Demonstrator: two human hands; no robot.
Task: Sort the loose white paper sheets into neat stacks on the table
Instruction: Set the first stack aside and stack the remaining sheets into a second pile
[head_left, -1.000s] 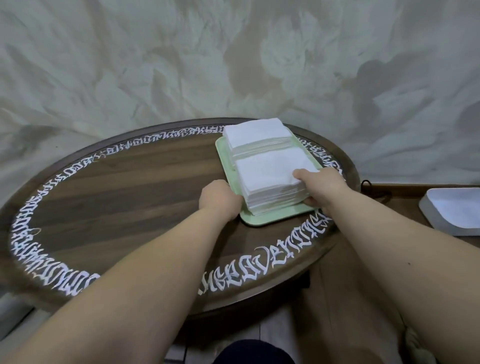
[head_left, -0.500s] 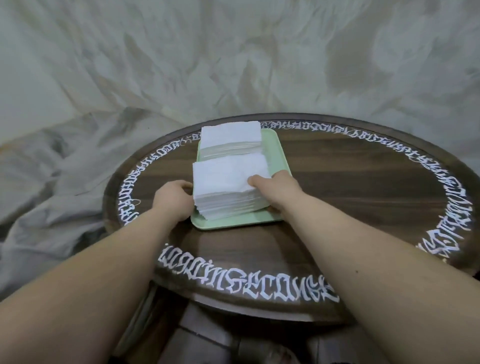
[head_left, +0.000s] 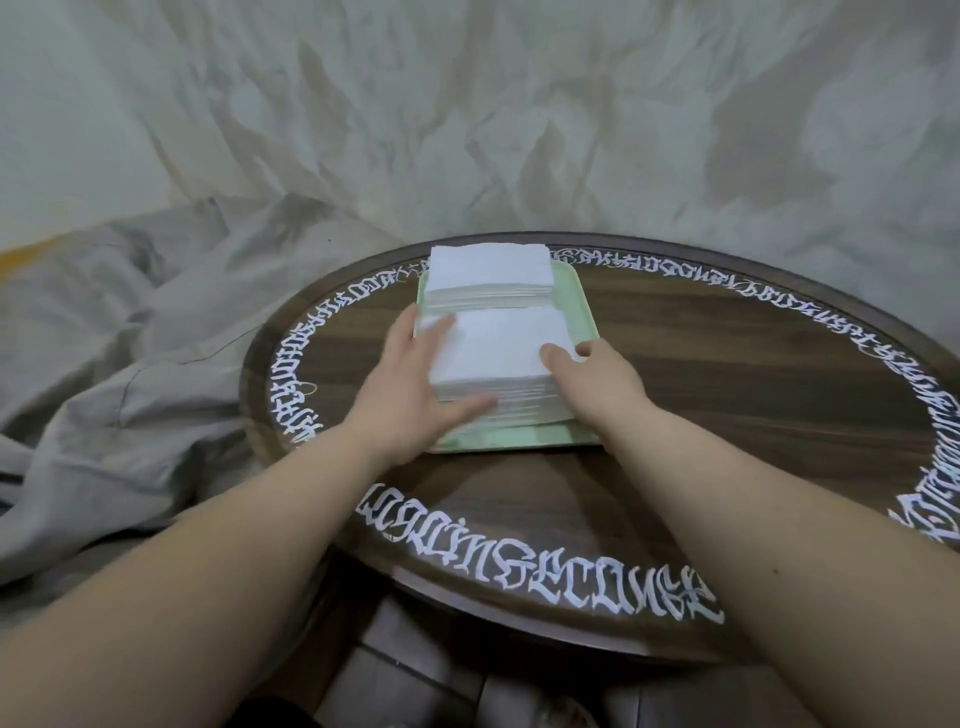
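Two stacks of white paper sheets sit on a pale green tray on the round dark wooden table. The far stack stands at the tray's back end. The near stack lies just in front of it. My left hand lies flat against the near stack's left side, fingers straight and spread, thumb along its front edge. My right hand grips the near stack's right front corner, thumb on top and fingers curled down its side.
White ornate lettering rings the table's rim. Crumpled grey cloth lies to the left of the table and a pale draped sheet hangs behind it. Tiled floor shows below the table's near edge.
My left hand has opened from a curled grip at the tray's left edge and now lies flat against the near stack. The view has shifted closer. My right hand stays on the stack's corner.
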